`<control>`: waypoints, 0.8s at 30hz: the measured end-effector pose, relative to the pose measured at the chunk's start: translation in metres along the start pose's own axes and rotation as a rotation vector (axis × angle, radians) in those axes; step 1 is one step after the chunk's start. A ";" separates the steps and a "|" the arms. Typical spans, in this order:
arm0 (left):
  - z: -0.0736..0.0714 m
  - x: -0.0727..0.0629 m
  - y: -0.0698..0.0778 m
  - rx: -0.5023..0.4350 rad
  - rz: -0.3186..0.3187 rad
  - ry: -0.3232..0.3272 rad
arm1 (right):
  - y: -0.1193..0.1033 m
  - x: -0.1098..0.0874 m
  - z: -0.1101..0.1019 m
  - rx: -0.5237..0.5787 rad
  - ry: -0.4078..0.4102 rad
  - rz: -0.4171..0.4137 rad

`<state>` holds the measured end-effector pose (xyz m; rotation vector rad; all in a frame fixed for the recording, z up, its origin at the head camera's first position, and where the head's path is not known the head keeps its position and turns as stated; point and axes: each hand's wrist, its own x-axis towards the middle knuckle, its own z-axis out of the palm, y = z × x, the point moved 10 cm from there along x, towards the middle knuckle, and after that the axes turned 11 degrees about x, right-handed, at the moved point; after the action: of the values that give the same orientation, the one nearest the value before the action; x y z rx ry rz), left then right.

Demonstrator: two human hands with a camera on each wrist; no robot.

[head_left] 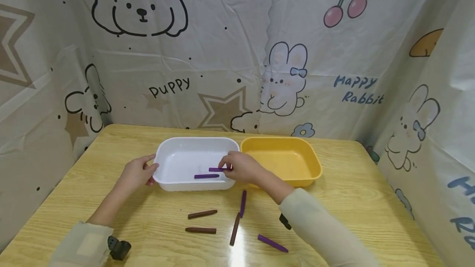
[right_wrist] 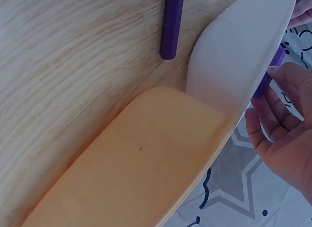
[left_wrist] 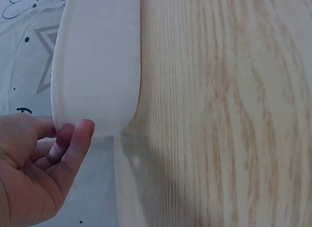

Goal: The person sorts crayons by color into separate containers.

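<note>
The right hand is reaching in over the near right corner of the white tray, its forearm in a pale sleeve coming up from the lower right. Its thumb and fingertips are pinching one end of a purple crayon, which is lying nearly level just above the tray floor. The right wrist view is showing the same crayon poking out past the tray wall against the curled fingers.

The left hand is resting against the left end of the white tray, thumb on the rim and fingers curled round the outer wall. In the left wrist view the fingers are touching the underside of the tray's rounded corner.

A second purple crayon is lying inside the white tray, just nearer than the held one. A yellow tray is sitting against the right side of the white tray, touching it. In front of the white tray, on the wooden table, three brown crayons and two more purple crayons are lying scattered.

The printed backdrop behind the white tray is reading "puppy", and farther right, "Happy Rabbit".
</note>
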<state>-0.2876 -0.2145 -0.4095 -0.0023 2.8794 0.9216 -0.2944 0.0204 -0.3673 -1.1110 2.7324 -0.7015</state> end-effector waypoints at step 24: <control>0.002 0.002 -0.003 -0.035 0.008 0.003 | 0.018 0.035 0.030 -0.012 -0.066 0.158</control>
<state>-0.2890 -0.2159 -0.4126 0.0045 2.8677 0.9749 -0.3231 -0.0032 -0.4001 -0.8907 2.7338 -0.6166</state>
